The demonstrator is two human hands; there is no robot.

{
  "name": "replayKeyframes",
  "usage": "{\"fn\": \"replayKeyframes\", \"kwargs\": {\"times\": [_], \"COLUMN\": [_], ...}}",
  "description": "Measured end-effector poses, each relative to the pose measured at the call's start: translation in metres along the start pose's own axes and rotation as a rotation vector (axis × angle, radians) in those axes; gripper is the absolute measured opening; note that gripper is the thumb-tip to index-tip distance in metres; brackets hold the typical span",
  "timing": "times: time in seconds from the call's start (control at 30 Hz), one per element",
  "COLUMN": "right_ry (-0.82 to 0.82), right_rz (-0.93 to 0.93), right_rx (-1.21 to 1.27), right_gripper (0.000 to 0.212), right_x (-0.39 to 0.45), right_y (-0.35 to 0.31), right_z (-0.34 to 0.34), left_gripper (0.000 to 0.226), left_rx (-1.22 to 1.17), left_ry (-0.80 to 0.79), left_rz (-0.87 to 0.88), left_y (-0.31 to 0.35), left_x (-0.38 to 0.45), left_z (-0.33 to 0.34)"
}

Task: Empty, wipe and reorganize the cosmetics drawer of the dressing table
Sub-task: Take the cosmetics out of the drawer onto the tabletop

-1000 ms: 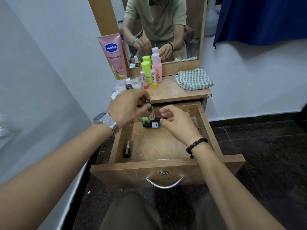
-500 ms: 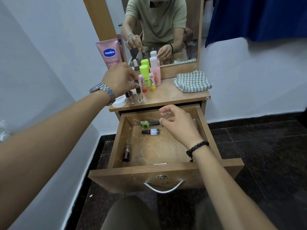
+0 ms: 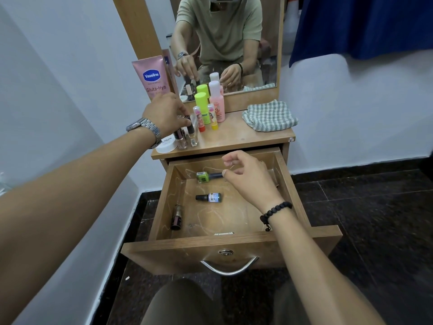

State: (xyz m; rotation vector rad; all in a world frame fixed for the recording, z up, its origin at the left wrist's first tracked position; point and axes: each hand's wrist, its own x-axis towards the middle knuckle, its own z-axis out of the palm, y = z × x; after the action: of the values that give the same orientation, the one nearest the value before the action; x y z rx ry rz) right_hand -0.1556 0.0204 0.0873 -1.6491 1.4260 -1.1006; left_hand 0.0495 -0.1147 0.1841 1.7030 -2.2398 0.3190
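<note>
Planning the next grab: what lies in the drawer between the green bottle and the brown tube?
In the head view, one small dark bottle lies between the green bottle and the brown tube; otherwise bare drawer floor.

One head-worn wide-angle view looks forward and down, close over the open drawer (image 3: 225, 245) and tabletop (image 3: 234, 139).

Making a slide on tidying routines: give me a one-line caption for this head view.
Left hand sets a small bottle on the tabletop while right hand reaches into the drawer.
</note>
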Motion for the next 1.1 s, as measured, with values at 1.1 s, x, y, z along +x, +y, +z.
{"fn": "replayKeyframes", "kwargs": {"times": [1.1], "right_ry": [0.080], "right_rz": [0.033], "right_rx": [-0.080], "right_gripper": [0.024], "right_x": [-0.003], "right_y": [0.019], "right_z": [-0.002], "left_gripper": [0.028], "left_rx": [-0.323], "left_ry": [-0.370], "left_rz": [0.270], "left_y": [0.050], "left_x": [-0.137], "left_z": [0.056]}}
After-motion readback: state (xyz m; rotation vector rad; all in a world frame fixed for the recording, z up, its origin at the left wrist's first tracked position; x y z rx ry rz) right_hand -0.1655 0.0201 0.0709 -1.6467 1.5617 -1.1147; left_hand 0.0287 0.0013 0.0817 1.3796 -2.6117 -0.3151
